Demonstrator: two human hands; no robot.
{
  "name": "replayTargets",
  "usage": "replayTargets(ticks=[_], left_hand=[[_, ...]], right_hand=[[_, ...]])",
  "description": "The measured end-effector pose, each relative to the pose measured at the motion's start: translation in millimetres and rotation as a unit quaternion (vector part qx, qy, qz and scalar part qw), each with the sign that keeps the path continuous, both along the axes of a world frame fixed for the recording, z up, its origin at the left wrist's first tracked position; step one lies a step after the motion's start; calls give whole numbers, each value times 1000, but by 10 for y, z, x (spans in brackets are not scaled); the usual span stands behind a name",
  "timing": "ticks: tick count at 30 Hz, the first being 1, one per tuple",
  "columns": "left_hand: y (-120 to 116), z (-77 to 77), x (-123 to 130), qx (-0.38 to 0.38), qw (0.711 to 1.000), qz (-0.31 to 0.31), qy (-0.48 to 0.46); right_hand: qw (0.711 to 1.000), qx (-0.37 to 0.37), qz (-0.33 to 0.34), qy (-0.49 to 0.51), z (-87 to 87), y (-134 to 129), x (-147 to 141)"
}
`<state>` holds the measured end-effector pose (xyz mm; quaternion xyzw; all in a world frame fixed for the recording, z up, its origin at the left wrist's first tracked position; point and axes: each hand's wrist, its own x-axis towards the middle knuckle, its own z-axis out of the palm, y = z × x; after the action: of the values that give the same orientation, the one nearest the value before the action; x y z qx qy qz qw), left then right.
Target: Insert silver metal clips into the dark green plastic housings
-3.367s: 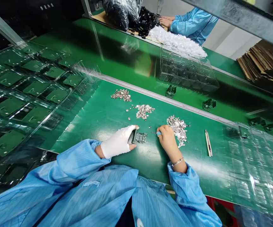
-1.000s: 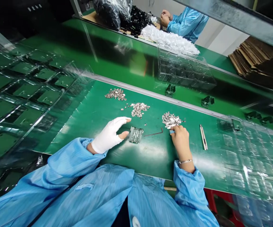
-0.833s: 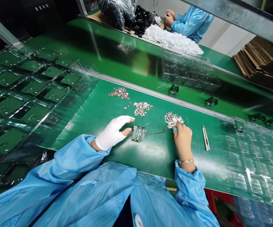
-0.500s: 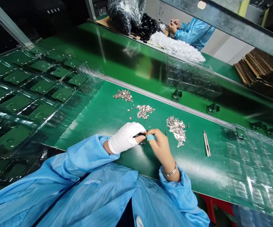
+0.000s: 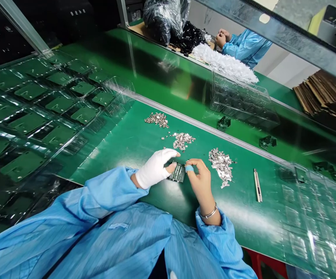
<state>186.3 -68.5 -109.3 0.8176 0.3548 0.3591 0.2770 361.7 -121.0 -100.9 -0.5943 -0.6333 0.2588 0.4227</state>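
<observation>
A small dark rectangular part with slots [image 5: 177,172] is between my two hands, just above or on the green bench; I cannot tell which. My left hand [image 5: 154,169], in a white glove with bare fingertips, has its thumb on the part's left side and its fingers curled over the top. My right hand [image 5: 199,176], with blue tape round a finger, is pinched closed at the part's right edge. Beyond my hands lie a heap of small metal pieces [image 5: 182,141] and another metal heap [image 5: 157,120]. Flat metal pieces [image 5: 221,164] are piled to the right.
A utility knife [image 5: 257,186] lies at right. Clear plastic trays [image 5: 310,217] cover the right side, and more trays [image 5: 42,112] the left. Dark parts [image 5: 223,123] stand beyond a metal strip [image 5: 191,121]. A co-worker's sleeve [image 5: 246,45] shows behind white pieces [image 5: 224,62].
The dark part has turned so that its slotted face shows, where it was mostly hidden by my fingers. My hands have moved slightly apart. The whole view has shifted a little.
</observation>
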Motion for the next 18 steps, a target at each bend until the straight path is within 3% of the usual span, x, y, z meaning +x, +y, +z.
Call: replayTargets(ticks=[3, 5, 18], left_hand=[[59, -106, 23, -174, 983, -57, -31], [76, -149, 46, -224, 971, -75, -29], [41, -150, 73, -237, 969, -62, -39]], right_hand=[[997, 38, 13, -59, -43, 33, -31], [995, 40, 25, -84, -73, 43, -71], [991, 57, 18, -124, -169, 1, -136]])
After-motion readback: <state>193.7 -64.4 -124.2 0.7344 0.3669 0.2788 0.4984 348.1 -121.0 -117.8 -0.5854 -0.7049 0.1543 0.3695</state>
